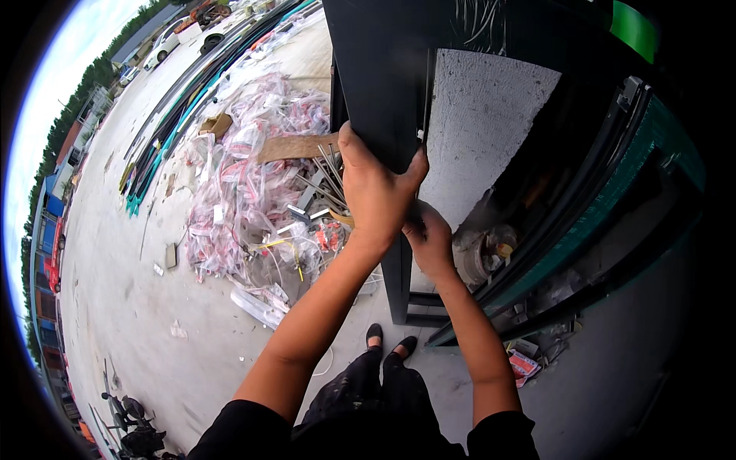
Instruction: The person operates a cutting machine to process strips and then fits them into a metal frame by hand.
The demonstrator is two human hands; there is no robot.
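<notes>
A tall black metal frame (379,84) stands upright right in front of me, its broad post rising to the upper edge. My left hand (376,188) is closed round this post, thumb on the left side and a finger along the right. Just below and to the right, my right hand (431,239) is closed at the same post's right edge; its fingertips are partly hidden. Scratches mark the frame's upper crosspiece. Through its opening shows a pale grey, rough surface (487,123).
Dark frames with green film (598,207) lean at the right. Left lie crumpled clear plastic wrapping (238,176), a wooden board (295,148) and long coloured profiles (180,115). Scraps (524,364) litter the concrete by my feet. A white car (165,44) stands far off.
</notes>
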